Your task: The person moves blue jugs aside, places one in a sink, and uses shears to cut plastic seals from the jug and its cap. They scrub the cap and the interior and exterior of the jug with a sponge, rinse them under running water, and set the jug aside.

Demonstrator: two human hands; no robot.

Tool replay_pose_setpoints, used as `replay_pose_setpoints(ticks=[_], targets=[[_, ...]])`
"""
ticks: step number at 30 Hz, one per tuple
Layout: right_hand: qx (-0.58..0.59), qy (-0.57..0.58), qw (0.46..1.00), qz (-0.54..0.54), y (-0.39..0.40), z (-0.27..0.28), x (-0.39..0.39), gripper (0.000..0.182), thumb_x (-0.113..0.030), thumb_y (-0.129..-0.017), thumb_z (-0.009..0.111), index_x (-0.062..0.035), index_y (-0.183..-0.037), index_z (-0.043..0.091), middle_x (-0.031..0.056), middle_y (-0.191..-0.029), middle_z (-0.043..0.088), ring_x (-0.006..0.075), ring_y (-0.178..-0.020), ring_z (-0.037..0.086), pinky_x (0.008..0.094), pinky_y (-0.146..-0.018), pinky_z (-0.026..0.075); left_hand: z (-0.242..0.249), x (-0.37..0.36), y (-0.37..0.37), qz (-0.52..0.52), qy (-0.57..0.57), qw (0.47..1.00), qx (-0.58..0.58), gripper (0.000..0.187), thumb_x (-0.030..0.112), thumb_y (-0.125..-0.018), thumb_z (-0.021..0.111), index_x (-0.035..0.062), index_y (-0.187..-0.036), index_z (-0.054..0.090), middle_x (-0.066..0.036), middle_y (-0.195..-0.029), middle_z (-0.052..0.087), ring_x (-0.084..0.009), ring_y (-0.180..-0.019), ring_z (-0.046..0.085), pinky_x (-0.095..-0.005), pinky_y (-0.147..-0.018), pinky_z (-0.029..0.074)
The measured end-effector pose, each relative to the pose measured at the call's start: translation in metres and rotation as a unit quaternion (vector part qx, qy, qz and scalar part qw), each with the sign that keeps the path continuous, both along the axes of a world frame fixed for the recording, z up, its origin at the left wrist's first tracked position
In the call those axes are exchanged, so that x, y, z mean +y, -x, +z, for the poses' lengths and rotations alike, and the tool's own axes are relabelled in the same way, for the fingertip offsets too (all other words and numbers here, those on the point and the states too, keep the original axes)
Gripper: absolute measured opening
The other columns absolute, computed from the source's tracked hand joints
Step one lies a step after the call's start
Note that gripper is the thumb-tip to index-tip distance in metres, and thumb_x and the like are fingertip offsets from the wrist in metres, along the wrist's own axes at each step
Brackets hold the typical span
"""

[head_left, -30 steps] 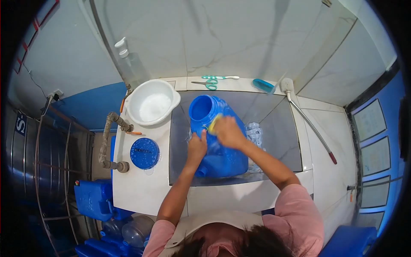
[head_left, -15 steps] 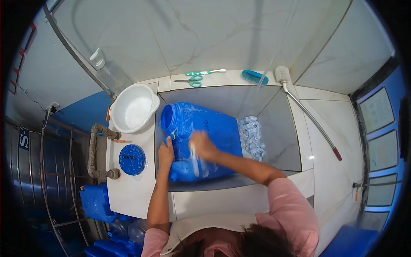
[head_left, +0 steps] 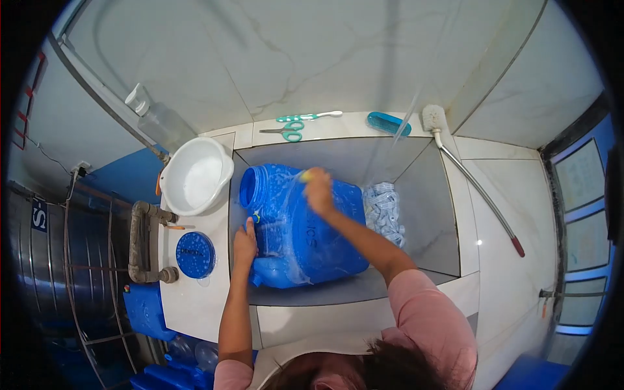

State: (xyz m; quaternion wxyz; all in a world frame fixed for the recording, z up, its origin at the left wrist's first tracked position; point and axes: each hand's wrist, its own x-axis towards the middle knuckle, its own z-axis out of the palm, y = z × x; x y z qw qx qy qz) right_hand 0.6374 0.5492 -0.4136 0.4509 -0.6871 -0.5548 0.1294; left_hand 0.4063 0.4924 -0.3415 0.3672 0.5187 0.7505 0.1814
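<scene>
A large blue jug (head_left: 331, 240) lies on its side in the tiled basin, its open mouth toward the left and white suds on its upper face. My right hand (head_left: 318, 190) is closed around a small yellow sponge-like item (head_left: 306, 176), pressed to the jug's far upper part. At the jug's left end, below the mouth, my left hand (head_left: 246, 241) grips its edge near a small yellow mark. Right of the jug, a striped cloth (head_left: 383, 214) lies bunched in the basin.
Left ledge: white basin (head_left: 197, 176), blue lid (head_left: 195, 255), pump bottle (head_left: 162, 123). Back ledge: scissors (head_left: 291, 132), toothbrush (head_left: 309, 117), blue brush (head_left: 389, 123). A long-handled brush (head_left: 481, 188) lies at the right. Thin water stream falls behind the jug.
My right hand has moved up and slightly right across the jug, away from its lower part. The camera view has shifted a little; my left hand keeps its hold.
</scene>
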Motion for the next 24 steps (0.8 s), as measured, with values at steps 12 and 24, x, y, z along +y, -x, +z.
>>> replay_pose_setpoints(ticks=[12,24], targets=[[-0.148,-0.061,0.963,0.218,0.019,0.083,-0.11,0.057,-0.024,-0.09,0.047,0.0073,-0.134,0.03,0.0293,-0.137,0.029,0.0453,-0.129,0.024,0.0509,-0.108,0.018,0.037,-0.014,-0.036,-0.034,-0.05,0.995,-0.076,0.058,0.046,-0.095,0.033,-0.007,-0.097,0.058,-0.019,-0.06,0.056,-0.0267,-0.049,0.057,-0.0367,-0.045,0.045],[0.282,0.422,0.801,0.317,-0.131,0.076,-0.058,0.056,-0.046,-0.094,0.037,-0.0007,-0.123,0.052,0.0137,-0.123,0.055,0.0252,-0.113,0.051,0.0343,-0.099,0.036,0.075,-0.022,-0.068,-0.394,-0.261,0.875,0.108,0.03,0.022,-0.093,0.036,0.0001,-0.099,0.057,-0.025,-0.088,0.059,-0.042,-0.094,0.053,-0.0502,-0.085,0.038]])
